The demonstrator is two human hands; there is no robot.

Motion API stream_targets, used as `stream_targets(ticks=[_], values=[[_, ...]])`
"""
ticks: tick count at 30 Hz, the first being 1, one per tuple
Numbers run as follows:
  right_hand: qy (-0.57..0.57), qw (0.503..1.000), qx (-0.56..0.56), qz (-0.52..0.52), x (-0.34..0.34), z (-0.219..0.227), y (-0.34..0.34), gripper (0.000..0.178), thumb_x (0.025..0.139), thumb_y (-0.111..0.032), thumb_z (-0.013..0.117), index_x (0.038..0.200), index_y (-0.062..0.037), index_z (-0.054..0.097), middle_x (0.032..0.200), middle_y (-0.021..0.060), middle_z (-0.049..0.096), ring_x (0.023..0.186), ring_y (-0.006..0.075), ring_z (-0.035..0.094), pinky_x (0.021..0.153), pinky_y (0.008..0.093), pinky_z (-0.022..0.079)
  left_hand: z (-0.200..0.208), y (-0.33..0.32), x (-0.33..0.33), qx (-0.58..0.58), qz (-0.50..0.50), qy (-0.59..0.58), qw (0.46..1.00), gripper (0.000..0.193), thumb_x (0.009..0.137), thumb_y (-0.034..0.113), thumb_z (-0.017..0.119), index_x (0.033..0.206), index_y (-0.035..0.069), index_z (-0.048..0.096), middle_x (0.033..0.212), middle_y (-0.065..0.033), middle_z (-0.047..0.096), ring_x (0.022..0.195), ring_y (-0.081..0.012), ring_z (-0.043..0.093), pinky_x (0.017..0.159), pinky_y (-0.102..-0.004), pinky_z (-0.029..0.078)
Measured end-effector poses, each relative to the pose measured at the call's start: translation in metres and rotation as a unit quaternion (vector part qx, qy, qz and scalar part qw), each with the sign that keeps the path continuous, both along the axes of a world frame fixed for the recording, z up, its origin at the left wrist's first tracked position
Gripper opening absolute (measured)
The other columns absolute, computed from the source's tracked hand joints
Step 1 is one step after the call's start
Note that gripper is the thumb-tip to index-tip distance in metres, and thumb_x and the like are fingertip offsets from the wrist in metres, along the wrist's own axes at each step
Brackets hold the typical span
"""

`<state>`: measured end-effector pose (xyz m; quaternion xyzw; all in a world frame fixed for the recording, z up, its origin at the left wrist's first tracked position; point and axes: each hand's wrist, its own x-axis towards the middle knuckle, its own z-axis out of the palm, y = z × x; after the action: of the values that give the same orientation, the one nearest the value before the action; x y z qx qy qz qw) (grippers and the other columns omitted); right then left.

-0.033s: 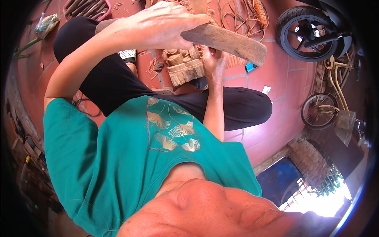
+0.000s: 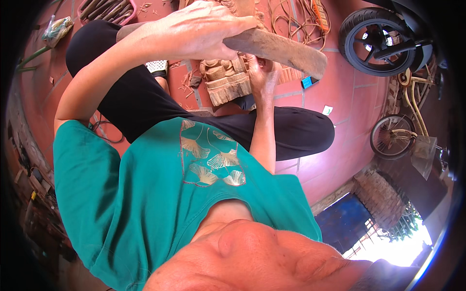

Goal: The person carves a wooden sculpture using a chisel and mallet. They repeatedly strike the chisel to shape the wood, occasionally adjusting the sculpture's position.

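Only the free end of the wooden bar [image 2: 286,51] has moved, sitting slightly higher and more to the left than in the earlier frame; everything else looks unchanged. Closest to the camera, your green shirt [image 2: 145,160] gives way to black trousers [image 2: 296,133], your legs bent outward, seemingly to keep the carved block [image 2: 228,87] within easy reach just beyond them. Your left hand [image 2: 204,30] is clamped around the bar near its narrower part, probably to leave the broad end clear. That bar passes above your right hand [image 2: 264,80], whose fingers curl in beside the block, perhaps to steady it; whether they grip anything cannot be told. Your two hands are near each other but apart. The block's upper part runs behind your left hand, so its full shape is hard to make out. Further out, wood shavings [image 2: 187,85] lie left of the block and a small blue keypad device [image 2: 307,83] to its right. Beyond are a pink basket [image 2: 128,18], cut off by the top edge, and tangled cord [image 2: 279,17] beside an orange power strip [image 2: 320,17]. Off right stand a black wheel [image 2: 352,41] and a bicycle [image 2: 411,104], partly lost in shadow.
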<state>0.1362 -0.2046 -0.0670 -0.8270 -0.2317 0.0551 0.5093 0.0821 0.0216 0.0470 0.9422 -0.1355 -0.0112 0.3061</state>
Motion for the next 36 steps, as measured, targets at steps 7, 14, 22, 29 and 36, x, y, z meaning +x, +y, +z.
stream_targets(ticks=[7,14,22,29,36], values=[[0.016,1.0,0.017,0.016,-0.002,-0.005,-0.007,0.017,0.089,-0.007,0.077,0.102,-0.0015,0.066,0.088,0.0114,0.072,0.078,0.0216,0.071,0.07,0.0342,0.055,-0.021,0.005,0.0,0.006,0.074,-0.068,0.995,0.068,0.079,0.026,0.081,0.136,0.0,0.054,0.089,-0.0231,0.068,0.081,-0.0404,0.067,0.075,-0.046,0.052],[0.039,0.998,0.043,0.013,-0.002,0.003,-0.006,0.017,0.089,-0.006,0.077,0.101,-0.0008,0.066,0.087,0.01,0.07,0.077,0.0192,0.07,0.071,0.0311,0.055,0.024,0.013,0.007,-0.036,-0.01,0.065,0.997,0.043,0.089,0.025,0.073,0.113,-0.005,0.051,0.077,-0.0232,0.06,0.07,-0.0395,0.064,0.062,-0.0433,0.05],[0.021,0.998,0.035,0.038,-0.005,-0.002,-0.012,0.013,0.091,-0.005,0.075,0.099,-0.0003,0.066,0.092,0.0059,0.068,0.081,0.0139,0.067,0.071,0.0287,0.054,0.025,0.018,0.0,-0.086,-0.038,-0.011,0.996,0.039,0.089,0.023,0.072,0.108,-0.004,0.051,0.075,-0.0234,0.058,0.07,-0.0394,0.062,0.062,-0.0438,0.048],[0.055,0.996,0.061,0.016,-0.01,0.002,-0.011,0.014,0.089,-0.003,0.076,0.099,-0.0009,0.066,0.093,0.008,0.068,0.083,0.0166,0.068,0.074,0.0304,0.054,0.025,0.017,-0.002,-0.071,-0.023,-0.002,0.997,0.039,0.09,0.023,0.072,0.111,-0.004,0.052,0.075,-0.0237,0.058,0.071,-0.0402,0.063,0.063,-0.0445,0.049],[-0.024,0.999,0.016,0.031,-0.012,-0.002,-0.013,0.016,0.087,-0.004,0.076,0.098,-0.0022,0.065,0.093,0.0111,0.069,0.085,0.0229,0.069,0.078,0.0335,0.054,0.004,0.007,-0.006,-0.03,0.039,-0.01,0.999,0.058,0.082,0.025,0.079,0.128,-0.001,0.054,0.084,-0.023,0.065,0.078,-0.0408,0.066,0.071,-0.0458,0.051]])
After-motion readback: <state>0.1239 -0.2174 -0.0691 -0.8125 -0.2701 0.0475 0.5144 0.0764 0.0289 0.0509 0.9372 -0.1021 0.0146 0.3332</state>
